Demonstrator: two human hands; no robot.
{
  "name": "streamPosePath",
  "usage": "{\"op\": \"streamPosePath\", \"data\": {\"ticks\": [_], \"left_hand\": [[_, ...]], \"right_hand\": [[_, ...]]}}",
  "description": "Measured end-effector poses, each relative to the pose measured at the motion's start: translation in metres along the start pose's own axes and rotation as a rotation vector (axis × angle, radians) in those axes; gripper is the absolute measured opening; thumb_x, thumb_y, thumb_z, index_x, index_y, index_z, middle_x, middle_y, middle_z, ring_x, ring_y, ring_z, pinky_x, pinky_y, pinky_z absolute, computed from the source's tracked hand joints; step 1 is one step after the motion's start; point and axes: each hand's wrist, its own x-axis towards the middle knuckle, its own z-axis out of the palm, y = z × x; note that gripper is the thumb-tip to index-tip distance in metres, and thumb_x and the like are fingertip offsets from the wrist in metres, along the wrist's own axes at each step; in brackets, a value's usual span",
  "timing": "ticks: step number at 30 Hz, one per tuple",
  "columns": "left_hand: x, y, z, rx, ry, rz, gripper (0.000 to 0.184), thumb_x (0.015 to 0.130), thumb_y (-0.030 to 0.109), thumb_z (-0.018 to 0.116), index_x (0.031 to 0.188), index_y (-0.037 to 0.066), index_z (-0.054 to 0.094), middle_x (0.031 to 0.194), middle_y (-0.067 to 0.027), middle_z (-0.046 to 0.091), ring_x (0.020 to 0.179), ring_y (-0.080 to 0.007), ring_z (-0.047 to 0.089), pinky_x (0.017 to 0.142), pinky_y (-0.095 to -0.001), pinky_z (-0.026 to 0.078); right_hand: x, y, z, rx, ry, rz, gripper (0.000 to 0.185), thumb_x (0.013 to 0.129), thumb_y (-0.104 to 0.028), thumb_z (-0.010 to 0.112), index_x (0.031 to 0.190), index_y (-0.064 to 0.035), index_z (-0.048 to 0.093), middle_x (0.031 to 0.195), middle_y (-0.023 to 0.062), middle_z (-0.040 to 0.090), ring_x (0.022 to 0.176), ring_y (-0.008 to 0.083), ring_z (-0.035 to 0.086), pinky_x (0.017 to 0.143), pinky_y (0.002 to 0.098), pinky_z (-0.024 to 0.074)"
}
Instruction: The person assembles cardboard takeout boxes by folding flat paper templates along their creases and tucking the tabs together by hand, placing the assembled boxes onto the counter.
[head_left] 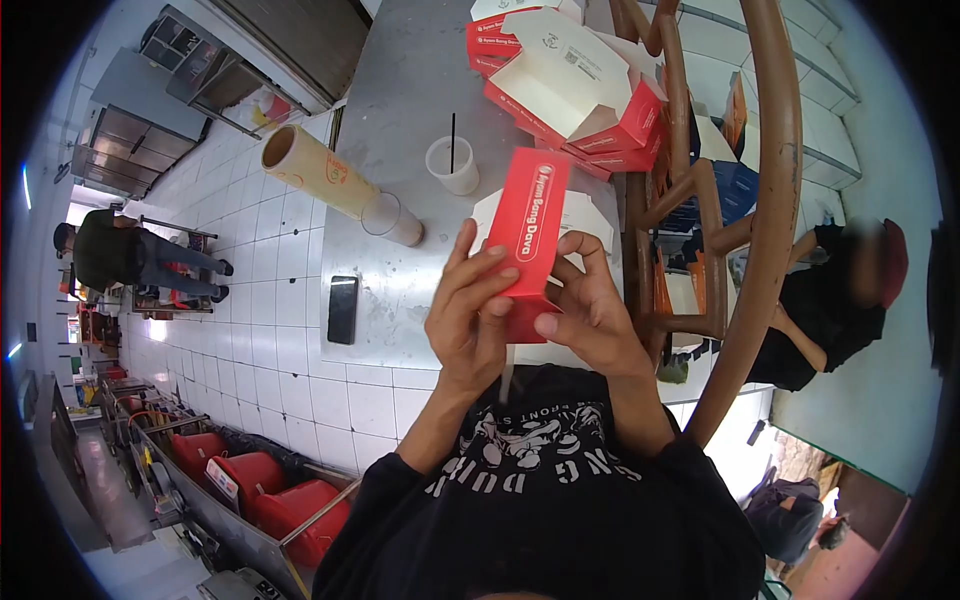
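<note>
Both hands hold a red and white cardboard box in front of the chest, its long printed red side facing up. My left hand lies along the box's left side with its fingers against the red panel. At the lower right corner, my right hand grips the card between thumb and curled fingers. Behind the held box, white card shows on the metal table. Beyond it, open red and white boxes are stacked at the table's far right.
A plastic cup with a black straw, a tall tan cylinder, a clear cup and a black phone stand or lie on the table. Brown metal rails rise at the right. Other people are at both sides.
</note>
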Motion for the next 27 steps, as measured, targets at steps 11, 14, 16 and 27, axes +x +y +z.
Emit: {"op": "streamPosePath", "data": {"ticks": [11,14,16,27], "left_hand": [[0.003,0.001,0.008,-0.1,-0.053,-0.196,0.063,0.082,0.007,0.061,0.136,-0.002,0.029,0.142,-0.0226,0.028,0.132,-0.0351,0.03,0.105,-0.0416,0.031],[-0.005,-0.005,0.009,-0.147,-0.158,-0.226,0.086,0.077,0.0,0.06,0.144,0.0,0.007,0.148,-0.0226,0.014,0.135,-0.0336,0.025,0.107,-0.0407,0.027],[-0.006,-0.005,0.011,-0.263,-0.135,-0.264,0.081,0.082,0.006,0.061,0.144,0.006,0.01,0.148,-0.0209,0.018,0.135,-0.0321,0.025,0.109,-0.0424,0.024],[-0.002,-0.006,0.001,-0.224,-0.051,-0.43,0.057,0.088,0.005,0.037,0.141,0.003,0.017,0.145,-0.0196,0.024,0.131,-0.0321,0.032,0.107,-0.0437,0.028]], "right_hand": [[0.002,0.0,0.008,-0.39,0.278,-0.027,0.019,0.093,-0.01,0.055,0.106,-0.0005,0.046,0.101,0.0077,0.054,0.082,0.0082,0.054,0.074,0.0215,0.0453],[0.005,0.001,0.013,-0.273,0.315,-0.054,0.018,0.093,-0.01,0.053,0.106,0.0,0.045,0.096,0.0071,0.055,0.082,0.0081,0.054,0.073,0.0223,0.0454],[0.005,0.005,0.012,-0.312,0.311,-0.079,0.018,0.093,-0.009,0.053,0.107,0.0,0.044,0.095,0.0073,0.056,0.081,0.0086,0.055,0.073,0.0224,0.0454],[0.008,-0.003,-0.005,-0.942,0.247,-0.33,0.01,0.084,-0.002,0.063,0.093,0.0005,0.06,0.092,0.0093,0.06,0.078,0.0127,0.061,0.07,0.0251,0.0492]]}}
